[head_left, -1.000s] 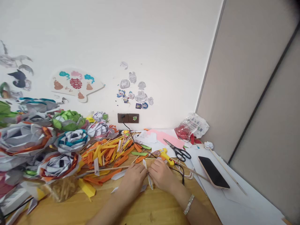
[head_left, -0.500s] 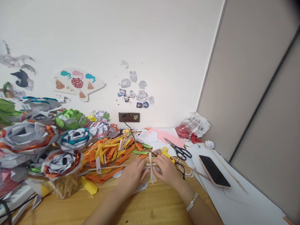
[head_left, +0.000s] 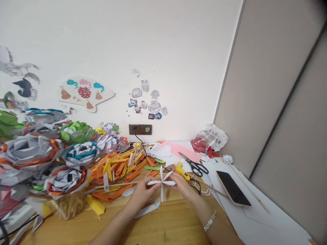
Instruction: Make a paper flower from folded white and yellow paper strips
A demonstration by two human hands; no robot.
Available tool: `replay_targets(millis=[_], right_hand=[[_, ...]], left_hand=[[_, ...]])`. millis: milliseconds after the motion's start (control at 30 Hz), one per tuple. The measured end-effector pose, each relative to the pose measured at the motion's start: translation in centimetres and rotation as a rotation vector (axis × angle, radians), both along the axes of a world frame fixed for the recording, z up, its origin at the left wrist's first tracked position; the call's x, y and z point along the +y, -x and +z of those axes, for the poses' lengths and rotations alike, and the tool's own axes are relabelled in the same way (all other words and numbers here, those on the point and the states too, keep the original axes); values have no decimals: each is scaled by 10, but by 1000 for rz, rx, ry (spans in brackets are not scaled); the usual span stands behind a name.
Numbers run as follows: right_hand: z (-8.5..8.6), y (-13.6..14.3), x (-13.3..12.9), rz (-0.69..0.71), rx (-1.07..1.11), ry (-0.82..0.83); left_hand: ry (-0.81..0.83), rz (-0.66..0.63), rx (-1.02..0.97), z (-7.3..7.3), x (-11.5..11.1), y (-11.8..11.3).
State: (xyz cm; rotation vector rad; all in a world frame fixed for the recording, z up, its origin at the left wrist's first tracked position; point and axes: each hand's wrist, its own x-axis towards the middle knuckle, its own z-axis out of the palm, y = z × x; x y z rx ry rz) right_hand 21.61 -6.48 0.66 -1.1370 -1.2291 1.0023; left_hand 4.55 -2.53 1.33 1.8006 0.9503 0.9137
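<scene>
A white folded-paper shape (head_left: 161,183) with several narrow petals spreads out between my two hands above the wooden table. My left hand (head_left: 144,191) has its fingers closed on the shape's left side. On the other side my right hand (head_left: 182,186) grips the right petals, its fingers partly hidden behind the paper. A loose white folded strip (head_left: 148,209) lies on the table below my left hand. Just behind my right hand is a yellow glue gun (head_left: 182,170).
Black scissors (head_left: 195,165) and a phone (head_left: 233,189) lie at the right, with white sheets (head_left: 270,223) under the phone. Orange and yellow folded strips (head_left: 117,166) are heaped at the left, beside large paper flowers (head_left: 67,180). A wall socket (head_left: 140,129) holds a plugged-in cable.
The white paper shape has turned and now shows its spread petals more openly. My fingers have moved outward from its centre, and the loose white strip is more exposed.
</scene>
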Motion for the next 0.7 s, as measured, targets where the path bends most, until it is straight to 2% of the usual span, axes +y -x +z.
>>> replay_targets(millis=[100, 167, 267, 400, 600, 700], right_hand=[[6, -8, 4, -18, 113, 45], [7, -11, 4, -34, 150, 65], [4, -11, 4, -15, 84, 53], [-4, -8, 8, 0, -14, -46], [-11, -2, 6, 4, -349, -131], [-6, 5, -1, -24, -589, -221]], left_hand=[[131, 10, -56, -3, 1, -1], [155, 9, -78, -4, 1, -3], [129, 29, -84, -5, 1, -4], [119, 120, -109, -7, 5, -5], [126, 154, -160, -6, 7, -2], [14, 132, -109, -1, 4, 1]])
